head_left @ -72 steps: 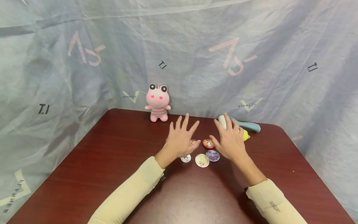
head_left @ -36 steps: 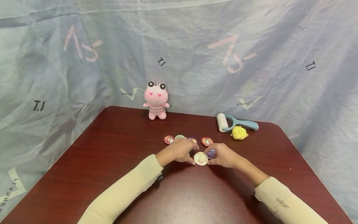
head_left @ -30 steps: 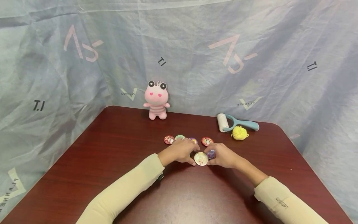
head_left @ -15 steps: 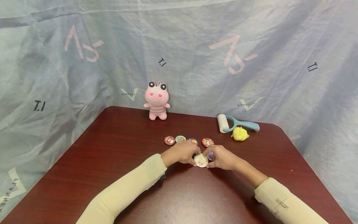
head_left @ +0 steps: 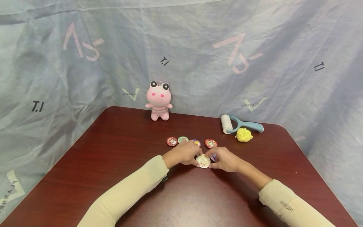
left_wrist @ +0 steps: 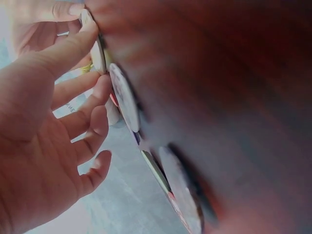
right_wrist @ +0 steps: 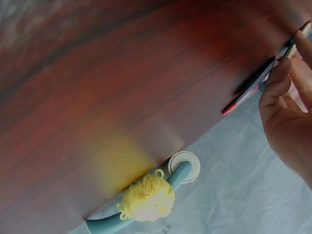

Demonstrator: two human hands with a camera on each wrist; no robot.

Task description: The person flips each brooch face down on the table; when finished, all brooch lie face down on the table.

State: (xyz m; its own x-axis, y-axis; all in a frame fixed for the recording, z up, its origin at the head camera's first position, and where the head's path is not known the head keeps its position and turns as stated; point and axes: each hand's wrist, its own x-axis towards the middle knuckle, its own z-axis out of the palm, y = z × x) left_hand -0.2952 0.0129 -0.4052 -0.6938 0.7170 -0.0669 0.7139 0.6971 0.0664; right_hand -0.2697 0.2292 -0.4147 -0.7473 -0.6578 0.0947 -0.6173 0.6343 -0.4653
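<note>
A round cream badge (head_left: 203,161) sits between both hands near the table's middle. My left hand (head_left: 185,153) pinches its left edge by thumb and fingers. My right hand (head_left: 225,160) pinches the right edge, partly covering a purple badge (head_left: 214,157) behind. In the left wrist view the cream badge (left_wrist: 99,51) stands a little off the tabletop, with both thumbs at its rim. Beyond the hands lie a red badge (head_left: 211,143), a purple-and-yellow badge (head_left: 196,143), a green badge (head_left: 182,139) and another red badge (head_left: 171,141). My left hand hides a white badge in the head view.
A pink plush toy (head_left: 159,101) stands at the back left of the dark red table (head_left: 122,135). At the back right lie a blue-handled lint roller (head_left: 246,125) and a yellow yarn ball (head_left: 244,135). Grey fabric (head_left: 193,63) hangs behind the table edge.
Both hands, spread above the badges at first, have come down and closed in on the cream badge from either side. They now pinch its edges. The other badges lie where they were.
</note>
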